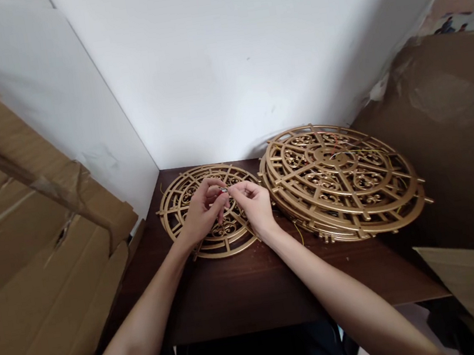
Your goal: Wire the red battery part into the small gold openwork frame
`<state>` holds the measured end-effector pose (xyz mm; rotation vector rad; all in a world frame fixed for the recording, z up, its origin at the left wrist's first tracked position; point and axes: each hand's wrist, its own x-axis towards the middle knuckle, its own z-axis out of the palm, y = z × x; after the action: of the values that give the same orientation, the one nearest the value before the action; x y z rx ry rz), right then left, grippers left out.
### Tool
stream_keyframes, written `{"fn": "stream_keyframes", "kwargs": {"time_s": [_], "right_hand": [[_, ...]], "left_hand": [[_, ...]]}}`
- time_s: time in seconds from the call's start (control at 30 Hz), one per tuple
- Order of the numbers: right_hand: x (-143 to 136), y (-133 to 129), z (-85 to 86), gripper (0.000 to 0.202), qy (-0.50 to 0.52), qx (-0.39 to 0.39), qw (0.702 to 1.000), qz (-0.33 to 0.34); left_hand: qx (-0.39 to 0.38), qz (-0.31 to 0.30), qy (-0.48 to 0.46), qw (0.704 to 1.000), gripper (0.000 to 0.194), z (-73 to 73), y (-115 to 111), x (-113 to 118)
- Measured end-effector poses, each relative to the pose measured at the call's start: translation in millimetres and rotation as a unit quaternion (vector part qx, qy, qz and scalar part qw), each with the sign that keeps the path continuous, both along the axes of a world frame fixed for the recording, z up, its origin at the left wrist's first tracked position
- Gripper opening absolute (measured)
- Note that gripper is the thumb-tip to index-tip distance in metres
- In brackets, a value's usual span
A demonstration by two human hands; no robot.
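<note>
A round gold openwork frame (pixel 228 246) lies flat on the dark brown table (pixel 245 292). Over its middle, my left hand (pixel 204 209) is closed, with a small part (pixel 223 190), silvery and red, between thumb and forefinger. Just to the right, my right hand (pixel 255 201) is pinched, its fingertips touching or very near that small part. Whatever those right fingertips grip is too small to make out. Both hands are raised slightly above the frame and hide part of its centre.
On the right of the table stands a stack of similar gold frames (pixel 365 215) with thin wires on top. Cardboard (pixel 28 244) walls the left side, and more cardboard (pixel 451 151) the right. A white wall (pixel 212 68) rises behind.
</note>
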<state>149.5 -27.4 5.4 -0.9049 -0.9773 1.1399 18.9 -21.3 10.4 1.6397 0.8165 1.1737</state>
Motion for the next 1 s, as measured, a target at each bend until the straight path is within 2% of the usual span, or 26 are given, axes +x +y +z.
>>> {"fn": "stream_keyframes", "kwargs": {"time_s": [0.73, 1.0], "right_hand": [[0.6, -0.4, 0.9, 0.016, -0.006, 0.006, 1.0, -0.018], [0.9, -1.5, 1.1, 0.015, -0.017, 0.011, 1.0, -0.003]], "left_hand": [[0.005, 0.001, 0.009, 1.0, 0.017, -0.8, -0.1, -0.8], [0.003, -0.001, 0.005, 1.0, 0.017, -0.1, -0.1, -0.2]]}}
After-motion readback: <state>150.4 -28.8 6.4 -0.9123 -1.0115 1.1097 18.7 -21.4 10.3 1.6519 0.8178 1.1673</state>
